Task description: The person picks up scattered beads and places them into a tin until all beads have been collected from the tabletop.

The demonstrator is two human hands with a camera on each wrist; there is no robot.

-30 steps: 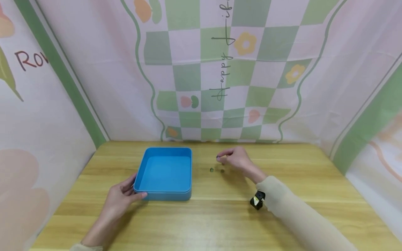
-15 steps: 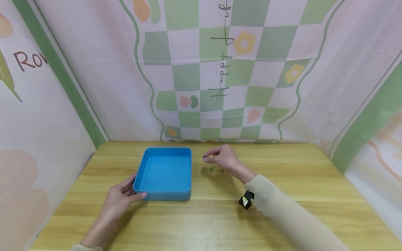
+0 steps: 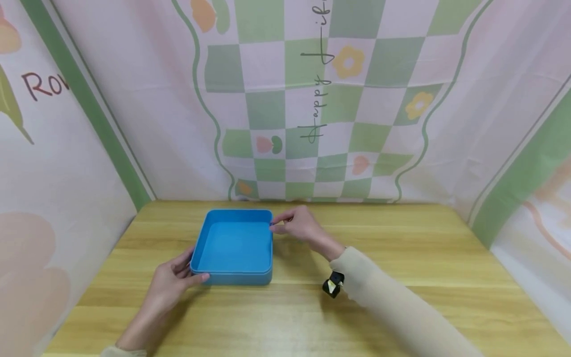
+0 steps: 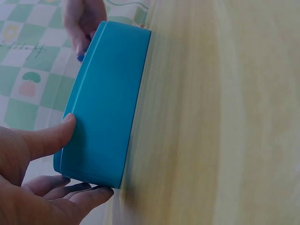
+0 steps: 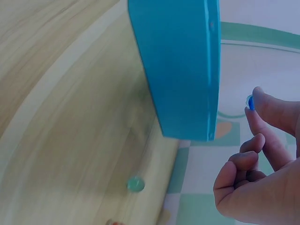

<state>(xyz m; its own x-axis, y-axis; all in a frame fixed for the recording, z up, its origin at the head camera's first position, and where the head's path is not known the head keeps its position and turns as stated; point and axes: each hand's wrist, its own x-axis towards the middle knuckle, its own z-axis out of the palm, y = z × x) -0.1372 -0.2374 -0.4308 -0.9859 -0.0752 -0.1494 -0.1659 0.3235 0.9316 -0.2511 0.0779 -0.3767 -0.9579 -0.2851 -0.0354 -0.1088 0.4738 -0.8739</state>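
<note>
A shallow, open-topped blue plastic box [image 3: 236,279] sits on the wooden table. My left hand [image 3: 167,283] grips its near left corner, thumb on the front wall and fingers around the side, as the left wrist view of the box [image 4: 105,98] also shows. Between thumb and index fingertip, my right hand [image 3: 302,225] pinches a small clear marble with blue inside [image 5: 251,102]. That hand is at the box's right rim, near the far end, with the marble above rim height. The box's inner floor shows nothing on it.
A green glass marble [image 5: 135,184] lies on the table [image 3: 379,307] right of the box, with part of a reddish one [image 5: 114,222] near it; my right hand hides both in the head view. A printed curtain [image 3: 330,114] hangs behind the table.
My right hand has moved left with the pinched marble, from over the loose marbles to the box's right rim. My left hand and the box have stayed put.
</note>
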